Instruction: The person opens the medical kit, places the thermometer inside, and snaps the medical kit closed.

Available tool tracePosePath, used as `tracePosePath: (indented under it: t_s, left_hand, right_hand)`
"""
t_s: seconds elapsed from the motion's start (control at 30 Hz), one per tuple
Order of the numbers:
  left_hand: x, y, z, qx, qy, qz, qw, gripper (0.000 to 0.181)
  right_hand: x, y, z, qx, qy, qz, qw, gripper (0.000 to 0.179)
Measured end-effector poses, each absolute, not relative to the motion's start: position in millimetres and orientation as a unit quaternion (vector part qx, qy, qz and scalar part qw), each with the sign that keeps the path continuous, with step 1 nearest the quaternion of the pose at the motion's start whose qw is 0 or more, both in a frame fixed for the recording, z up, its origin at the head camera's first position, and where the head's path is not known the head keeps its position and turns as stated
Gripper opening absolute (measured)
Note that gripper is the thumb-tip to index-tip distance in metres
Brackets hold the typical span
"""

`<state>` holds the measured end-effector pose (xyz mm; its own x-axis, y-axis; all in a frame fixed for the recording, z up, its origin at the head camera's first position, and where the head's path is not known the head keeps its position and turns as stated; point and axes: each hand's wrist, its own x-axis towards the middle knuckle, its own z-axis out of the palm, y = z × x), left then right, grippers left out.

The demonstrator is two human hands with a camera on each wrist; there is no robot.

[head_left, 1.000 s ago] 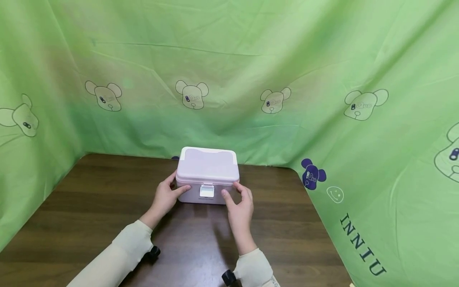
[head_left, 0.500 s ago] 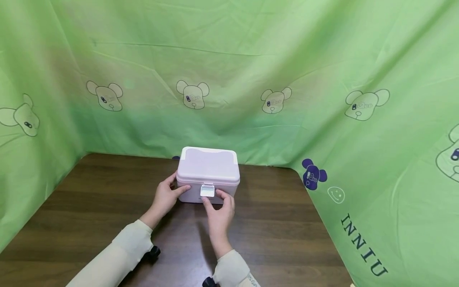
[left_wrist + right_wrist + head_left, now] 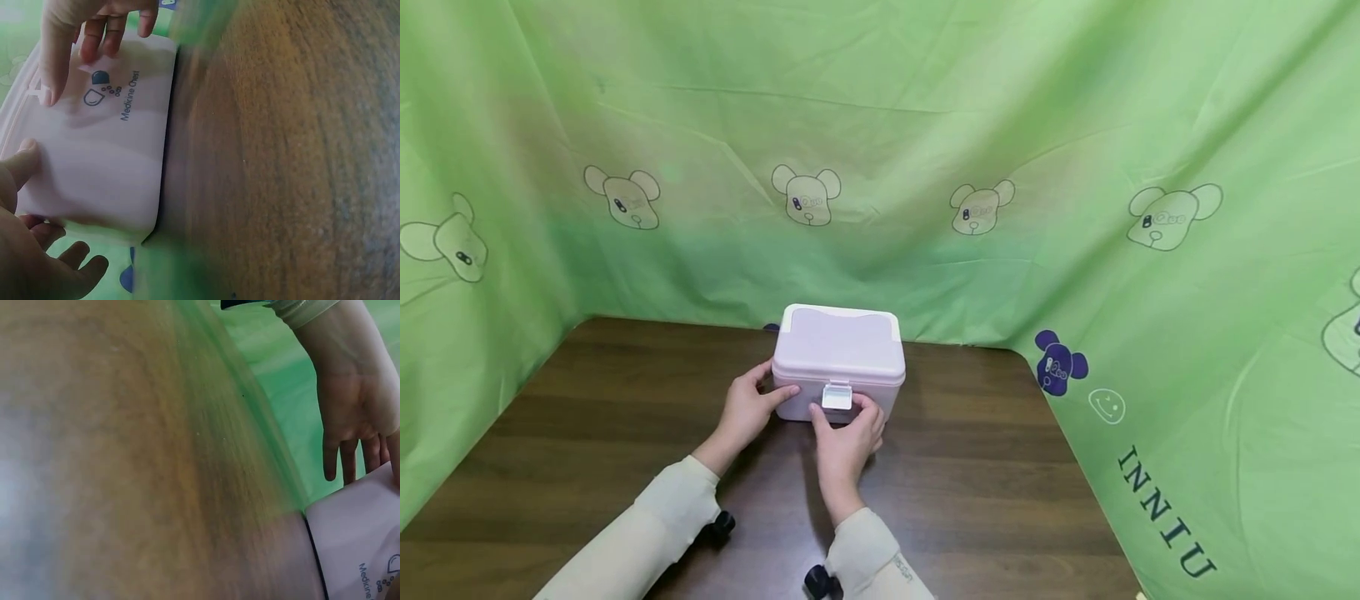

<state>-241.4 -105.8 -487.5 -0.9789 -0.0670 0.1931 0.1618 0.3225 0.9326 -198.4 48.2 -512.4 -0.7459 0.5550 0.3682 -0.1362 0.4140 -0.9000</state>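
A pale lilac medicine chest (image 3: 838, 342) with a closed lid stands on the table, its white latch (image 3: 837, 397) facing me. "Medicine Chest" and a capsule picture show on its front in the left wrist view. My left hand (image 3: 747, 415) holds the chest's left end, thumb on the front and fingers round the side. At the latch, my right hand (image 3: 847, 446) has its thumb at the left edge and index finger at the right edge, pinching it. The right hand's thumb (image 3: 56, 69) lies along the latch in the left wrist view.
The dark wooden table (image 3: 985, 467) runs up to a green cloth backdrop (image 3: 880, 83) printed with bear heads. The cloth hangs close behind the chest and along both sides. Each sleeve has a black wrist camera (image 3: 721, 527) at the cuff.
My right hand has moved left from the chest's right front corner to the latch. My left hand keeps its hold on the left end. The chest has stayed in place.
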Motion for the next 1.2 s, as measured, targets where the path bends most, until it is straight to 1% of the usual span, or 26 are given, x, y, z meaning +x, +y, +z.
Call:
tracePosePath:
  t_s: [0.2,0.43,0.57,0.73,0.93,1.03,1.2]
  left_hand:
    - [-242.5,-105.5,-485.8,-0.027,-0.810,-0.578,0.096,0.074]
    - [-245.3,-105.3,-488.1,-0.018,-0.805,-0.586,0.091,0.073]
    - [-246.5,-104.1,-489.9,-0.016,-0.804,-0.588,0.091,0.073]
    - [-246.9,-101.1,-489.8,-0.013,-0.806,-0.585,0.093,0.071]
    - [-244.7,-97.9,-488.9,-0.008,-0.812,-0.575,0.096,0.069]
    - [-244.6,-97.6,-488.9,-0.005,-0.811,-0.577,0.099,0.069]
    - [-244.0,-98.0,-489.4,-0.003,-0.811,-0.577,0.103,0.067]
  right_hand:
    - [-203.5,44.4,-510.7,-0.137,-0.769,0.510,0.360,0.063]
    - [-202.8,41.0,-509.5,-0.131,-0.760,0.508,0.383,0.058]
    - [-202.6,40.3,-507.7,-0.125,-0.744,0.514,0.407,0.055]
    - [-202.2,41.0,-500.3,-0.134,-0.725,0.535,0.413,0.054]
    - [-204.3,43.6,-495.8,-0.136,-0.731,0.508,0.434,0.054]
    - [-205.5,43.8,-493.7,-0.141,-0.740,0.498,0.430,0.054]
    - [-206.1,43.3,-491.4,-0.150,-0.747,0.506,0.404,0.056]
